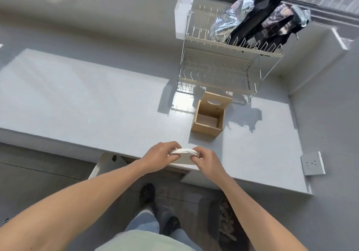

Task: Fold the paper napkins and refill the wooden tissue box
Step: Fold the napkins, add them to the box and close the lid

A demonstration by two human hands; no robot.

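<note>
At the white counter's (97,95) near edge, both hands' fingers (171,145) pinch a flat napkin stack (184,154) before the open square wooden box (208,118).

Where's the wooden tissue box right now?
In the head view, the wooden tissue box stands open on the white counter, right of centre, just in front of the wire dish rack.

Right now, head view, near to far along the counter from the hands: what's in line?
napkin stack gripped by left hand and right hand → open wooden tissue box → its lid propped behind it → wire dish rack → black bags on the rack's top tier
</note>
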